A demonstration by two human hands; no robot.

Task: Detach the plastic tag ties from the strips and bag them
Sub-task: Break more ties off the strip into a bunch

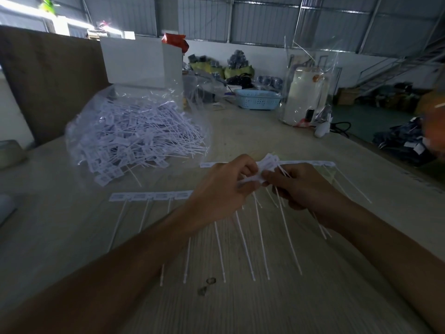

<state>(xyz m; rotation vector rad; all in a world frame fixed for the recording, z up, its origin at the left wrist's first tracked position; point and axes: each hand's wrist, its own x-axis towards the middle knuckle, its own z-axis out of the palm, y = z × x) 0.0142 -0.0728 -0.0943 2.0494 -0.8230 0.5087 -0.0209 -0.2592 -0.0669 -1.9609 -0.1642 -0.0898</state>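
Fingers pinch tag ties; print unreadable.

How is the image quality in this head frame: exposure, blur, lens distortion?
Head view: strong wide-angle bending at the edges; the table is dim, while the top-left windows are blown out. The left hand, right hand and the tag ties they hold look soft; an orange shape at the right edge is smeared. The clear bag shows mild glare.
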